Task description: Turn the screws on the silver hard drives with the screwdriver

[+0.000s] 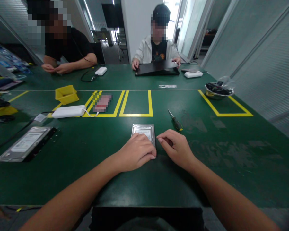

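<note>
1. The left hand (137, 152) lies palm down on the near half of a hard drive (144, 132), fingers curled loosely over its right edge — pressing on it more than gripping it.
2. The right hand (175, 148) rests on the table (231, 160) just beside the drive's right edge, fingers bent and partly closed, fingertips pointing at the drive; it holds nothing, and whether it touches the casing cannot be told.
3. The hard drive lies flat, label up, near the middle of the table's near edge.
4. A screwdriver (175, 120) with a black and yellow handle lies on the table just beyond the right hand, apart from it.
5. A second hard drive (25, 143) lies flat toward the left edge, well apart from both hands.
6. A white power adapter (68, 111) and a yellow bin (65, 94) sit farther back on the left — near yellow tape boxes.
7. A metal bowl (218, 90) of dark parts stands toward the far right corner.
8. Two other people sit at the far edge, their hands on the table; one has a black laptop (156, 68).
</note>
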A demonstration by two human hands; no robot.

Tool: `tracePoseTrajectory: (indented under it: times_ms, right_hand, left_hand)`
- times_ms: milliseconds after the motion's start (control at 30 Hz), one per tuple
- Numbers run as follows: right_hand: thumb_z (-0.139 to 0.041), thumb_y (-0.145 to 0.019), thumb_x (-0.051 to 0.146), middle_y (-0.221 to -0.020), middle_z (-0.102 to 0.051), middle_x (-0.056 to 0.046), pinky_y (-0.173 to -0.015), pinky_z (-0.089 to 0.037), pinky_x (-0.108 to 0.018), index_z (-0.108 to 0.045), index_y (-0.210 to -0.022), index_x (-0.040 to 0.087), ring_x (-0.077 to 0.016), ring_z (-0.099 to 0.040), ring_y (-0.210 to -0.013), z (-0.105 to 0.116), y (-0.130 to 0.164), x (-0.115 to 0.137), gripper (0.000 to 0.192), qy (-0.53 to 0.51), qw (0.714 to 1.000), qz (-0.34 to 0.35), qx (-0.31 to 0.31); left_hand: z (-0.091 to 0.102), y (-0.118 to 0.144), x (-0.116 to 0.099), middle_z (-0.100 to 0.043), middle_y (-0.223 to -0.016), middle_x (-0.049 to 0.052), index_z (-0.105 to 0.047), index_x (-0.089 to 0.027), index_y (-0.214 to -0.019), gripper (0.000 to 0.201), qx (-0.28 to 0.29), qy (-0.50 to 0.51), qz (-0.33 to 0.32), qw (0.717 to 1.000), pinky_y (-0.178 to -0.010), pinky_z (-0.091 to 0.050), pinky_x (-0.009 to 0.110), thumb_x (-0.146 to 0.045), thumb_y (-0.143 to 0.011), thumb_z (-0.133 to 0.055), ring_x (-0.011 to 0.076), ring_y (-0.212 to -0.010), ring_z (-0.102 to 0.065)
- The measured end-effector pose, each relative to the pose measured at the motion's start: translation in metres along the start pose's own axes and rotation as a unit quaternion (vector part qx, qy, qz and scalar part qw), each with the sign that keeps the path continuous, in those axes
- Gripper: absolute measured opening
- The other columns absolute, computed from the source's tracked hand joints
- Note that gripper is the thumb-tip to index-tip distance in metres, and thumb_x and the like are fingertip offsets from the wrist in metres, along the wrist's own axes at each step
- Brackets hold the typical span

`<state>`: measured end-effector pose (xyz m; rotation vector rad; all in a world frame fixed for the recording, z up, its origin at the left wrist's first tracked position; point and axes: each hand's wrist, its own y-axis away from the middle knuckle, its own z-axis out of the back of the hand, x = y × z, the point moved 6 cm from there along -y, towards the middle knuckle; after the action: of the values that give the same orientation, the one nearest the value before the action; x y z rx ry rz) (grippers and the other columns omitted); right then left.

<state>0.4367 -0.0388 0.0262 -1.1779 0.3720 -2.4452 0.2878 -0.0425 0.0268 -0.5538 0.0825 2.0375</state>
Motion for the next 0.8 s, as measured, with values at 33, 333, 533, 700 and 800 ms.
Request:
tracePoseTrajectory:
  times_ms: [33,333,533,700,800]
  right_hand:
    - [-0.057,-0.092,0.017,-0.073,-0.057,0.0,-0.061,-0.039,-0.026,-0.07,-0.09,0.018,-0.0125,-0.052,-0.065,0.0,0.0,0.0,0.013,0.001,1.0,0.002,0.001]
    - [-0.057,-0.092,0.016,-0.075,-0.057,-0.001,-0.062,-0.04,-0.026,-0.07,-0.091,0.017,-0.0127,-0.052,-0.066,0.003,0.001,0.002,0.013,0.02,0.999,0.028,0.001]
    - [-0.056,-0.092,0.016,-0.075,-0.057,-0.001,-0.062,-0.039,-0.026,-0.069,-0.091,0.016,-0.0127,-0.053,-0.066,0.002,0.001,0.0,0.014,0.036,0.999,0.038,0.0]
    - [-0.056,-0.092,0.015,-0.075,-0.057,-0.001,-0.062,-0.04,-0.026,-0.068,-0.09,0.017,-0.0128,-0.053,-0.066,0.004,-0.001,-0.004,0.013,0.059,0.998,0.037,-0.006]
    - [-0.055,-0.092,0.015,-0.077,-0.059,-0.002,-0.065,-0.043,-0.027,-0.068,-0.089,0.017,-0.0142,-0.055,-0.068,0.007,-0.003,-0.012,0.013,0.097,0.995,0.029,-0.012]
  left_hand:
    - [-0.002,-0.002,0.0,-0.066,-0.092,0.001,-0.065,-0.022,-0.093,0.012,0.012,-0.008,0.003,1.0,-0.089,-0.032,0.037,-0.027,-0.096,-0.055,0.0214,-0.096,-0.054]
    - [-0.01,-0.009,-0.001,-0.067,-0.093,0.0,-0.066,-0.023,-0.092,0.01,0.03,-0.042,0.016,0.999,-0.085,-0.032,0.037,-0.026,-0.095,-0.056,0.0225,-0.096,-0.052]
    - [-0.011,-0.006,-0.001,-0.067,-0.091,-0.001,-0.067,-0.024,-0.09,0.01,0.016,-0.035,0.025,0.999,-0.086,-0.032,0.038,-0.027,-0.093,-0.058,0.0225,-0.096,-0.051]
    - [-0.011,-0.005,-0.005,-0.067,-0.089,0.0,-0.068,-0.024,-0.089,0.011,-0.008,-0.063,0.01,0.998,-0.086,-0.031,0.039,-0.027,-0.093,-0.058,0.0226,-0.095,-0.051]
    - [-0.011,-0.004,-0.008,-0.067,-0.087,0.001,-0.068,-0.022,-0.088,0.012,-0.028,-0.084,-0.007,0.996,-0.086,-0.031,0.04,-0.026,-0.093,-0.058,0.0225,-0.094,-0.051]
